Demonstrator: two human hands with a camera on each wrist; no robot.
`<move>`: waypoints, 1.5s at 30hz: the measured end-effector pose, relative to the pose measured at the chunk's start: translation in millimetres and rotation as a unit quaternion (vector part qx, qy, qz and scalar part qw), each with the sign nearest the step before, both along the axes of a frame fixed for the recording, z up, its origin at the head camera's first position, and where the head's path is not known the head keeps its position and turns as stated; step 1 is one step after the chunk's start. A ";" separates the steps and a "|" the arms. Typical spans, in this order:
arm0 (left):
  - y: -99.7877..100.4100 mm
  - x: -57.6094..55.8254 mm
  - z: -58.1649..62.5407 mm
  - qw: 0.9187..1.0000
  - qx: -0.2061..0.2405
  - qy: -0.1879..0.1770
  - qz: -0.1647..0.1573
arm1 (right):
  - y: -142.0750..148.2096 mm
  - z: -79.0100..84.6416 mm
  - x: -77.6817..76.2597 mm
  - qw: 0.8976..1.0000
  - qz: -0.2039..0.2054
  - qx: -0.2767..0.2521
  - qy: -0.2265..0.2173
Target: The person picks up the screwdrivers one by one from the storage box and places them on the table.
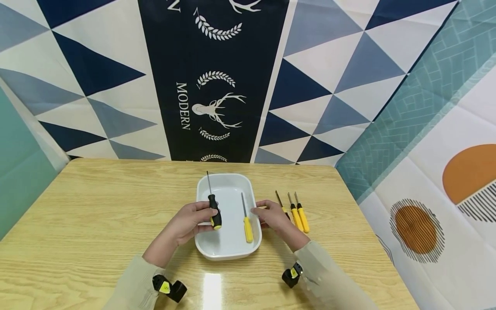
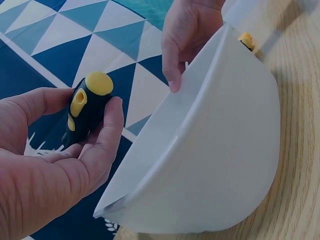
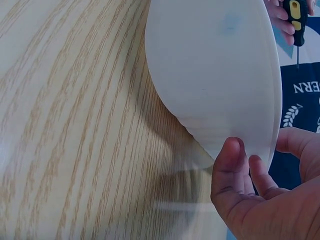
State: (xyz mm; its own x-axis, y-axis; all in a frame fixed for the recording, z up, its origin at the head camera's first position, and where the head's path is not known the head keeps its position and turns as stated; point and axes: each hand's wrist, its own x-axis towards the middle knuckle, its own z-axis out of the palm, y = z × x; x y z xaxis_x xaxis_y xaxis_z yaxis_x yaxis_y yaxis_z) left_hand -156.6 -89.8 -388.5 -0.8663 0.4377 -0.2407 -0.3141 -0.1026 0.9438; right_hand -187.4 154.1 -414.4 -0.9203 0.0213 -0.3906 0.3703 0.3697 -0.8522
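My left hand [image 1: 190, 221] grips a screwdriver with a black and yellow handle [image 1: 212, 201] above the left side of a white plastic basin [image 1: 226, 247]. Its thin shaft points away toward the wall, and the yellow end cap [image 2: 99, 83] faces back in the left wrist view. The right hand [image 1: 274, 214] pinches the basin's right rim, thumb at the rim and fingers against the outer wall [image 3: 215, 75]. Inside the basin, on the right, lies a screwdriver with a yellow handle [image 1: 248, 230].
Just right of the basin, three more screwdrivers [image 1: 301, 217] with yellow and black handles lie on the wooden table [image 1: 97, 224]; the right hand partly hides the nearest one. A patterned cloth [image 1: 217, 142] hangs behind the table's far edge.
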 end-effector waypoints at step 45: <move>-97.5 23.7 -25.1 0.994 -0.104 -0.009 -0.009 | -8.2 27.9 9.9 1.000 -0.001 -0.010 0.005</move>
